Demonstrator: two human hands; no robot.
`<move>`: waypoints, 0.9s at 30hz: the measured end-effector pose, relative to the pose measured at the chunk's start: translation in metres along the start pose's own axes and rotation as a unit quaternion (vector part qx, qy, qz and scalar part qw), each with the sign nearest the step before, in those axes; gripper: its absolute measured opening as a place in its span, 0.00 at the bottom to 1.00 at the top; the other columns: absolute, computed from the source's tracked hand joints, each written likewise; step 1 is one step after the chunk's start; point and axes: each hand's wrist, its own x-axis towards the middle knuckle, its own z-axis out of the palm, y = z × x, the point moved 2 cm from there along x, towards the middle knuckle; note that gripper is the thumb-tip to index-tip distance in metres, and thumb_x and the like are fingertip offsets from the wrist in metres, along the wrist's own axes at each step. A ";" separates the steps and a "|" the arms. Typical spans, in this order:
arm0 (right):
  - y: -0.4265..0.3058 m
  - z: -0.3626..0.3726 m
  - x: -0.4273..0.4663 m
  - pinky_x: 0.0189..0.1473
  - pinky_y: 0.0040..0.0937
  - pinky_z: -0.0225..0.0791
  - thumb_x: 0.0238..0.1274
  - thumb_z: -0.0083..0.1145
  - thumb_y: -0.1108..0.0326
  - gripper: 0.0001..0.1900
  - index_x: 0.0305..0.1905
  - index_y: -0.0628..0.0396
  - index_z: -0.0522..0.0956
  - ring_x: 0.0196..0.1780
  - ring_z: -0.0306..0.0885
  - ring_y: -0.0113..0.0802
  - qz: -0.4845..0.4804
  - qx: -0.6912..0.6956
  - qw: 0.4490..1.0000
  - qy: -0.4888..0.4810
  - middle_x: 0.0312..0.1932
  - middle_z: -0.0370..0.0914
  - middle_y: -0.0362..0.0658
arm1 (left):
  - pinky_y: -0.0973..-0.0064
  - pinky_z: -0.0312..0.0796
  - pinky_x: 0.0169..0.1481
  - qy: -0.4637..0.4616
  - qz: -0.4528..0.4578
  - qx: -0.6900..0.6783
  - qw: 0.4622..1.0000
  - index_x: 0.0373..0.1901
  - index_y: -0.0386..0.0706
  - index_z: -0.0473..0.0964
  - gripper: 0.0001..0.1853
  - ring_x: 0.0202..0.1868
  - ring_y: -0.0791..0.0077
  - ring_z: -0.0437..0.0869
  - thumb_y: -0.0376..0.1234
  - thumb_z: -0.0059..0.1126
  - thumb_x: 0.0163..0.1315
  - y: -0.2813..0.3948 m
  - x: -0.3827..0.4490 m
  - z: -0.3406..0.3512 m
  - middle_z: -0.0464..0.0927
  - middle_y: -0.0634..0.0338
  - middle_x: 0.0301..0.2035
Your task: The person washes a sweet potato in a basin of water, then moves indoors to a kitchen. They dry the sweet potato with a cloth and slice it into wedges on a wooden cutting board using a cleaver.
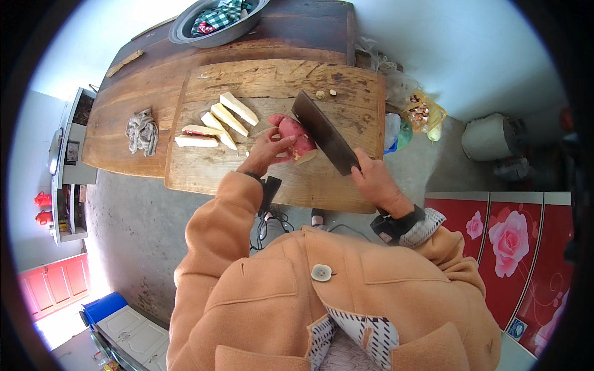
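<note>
My left hand (267, 150) rests with its fingers and thumb around a red-skinned sweet potato (293, 132) on the wooden cutting board (209, 178). The near end of the sweet potato shows pale flesh. In my right hand (375, 178) is the handle of a cleaver (325, 132). Its wide dark blade slants along the right side of the sweet potato; whether the edge touches the skin I cannot tell. Left of the sweet potato lie several pale cut wedges (229, 118), one with a strip of red skin. Two small end pieces (320, 94) lie beyond the blade.
Under the board stands a wooden table (111, 97). On it are a crumpled grey cloth (142, 132), a stick-like piece (124, 63) and a metal basin (218, 35) with a checked cloth (222, 17). Plastic bags (420, 111) sit right of the table. Dark cables (274, 225) hang below the board.
</note>
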 end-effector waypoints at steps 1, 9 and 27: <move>0.000 0.001 -0.001 0.35 0.52 0.67 0.57 0.51 0.69 0.19 0.54 0.62 0.67 0.37 0.74 0.64 0.004 0.006 1.000 -0.013 0.31 0.74 0.65 | 0.70 0.74 0.48 0.024 -0.017 0.019 0.999 0.53 0.43 0.69 0.24 0.42 0.73 0.79 0.44 0.62 0.59 0.001 -0.002 -0.002 0.78 0.61 0.41; -0.011 0.009 -0.005 0.34 0.54 0.67 0.58 0.50 0.70 0.17 0.51 0.61 0.67 0.36 0.74 0.64 -0.041 0.023 0.999 -0.012 0.28 0.75 0.64 | 0.72 0.75 0.38 0.063 -0.041 0.103 0.992 0.50 0.42 0.73 0.24 0.40 0.74 0.79 0.49 0.58 0.60 -0.007 -0.014 -0.016 0.78 0.61 0.40; -0.039 -0.005 -0.012 0.35 0.53 0.67 0.58 0.50 0.71 0.17 0.52 0.63 0.66 0.36 0.74 0.64 -0.035 0.034 0.997 0.057 0.29 0.74 0.65 | 0.75 0.71 0.37 0.060 -0.050 0.053 0.996 0.50 0.45 0.72 0.25 0.36 0.77 0.72 0.51 0.59 0.58 0.003 -0.004 -0.007 0.73 0.66 0.37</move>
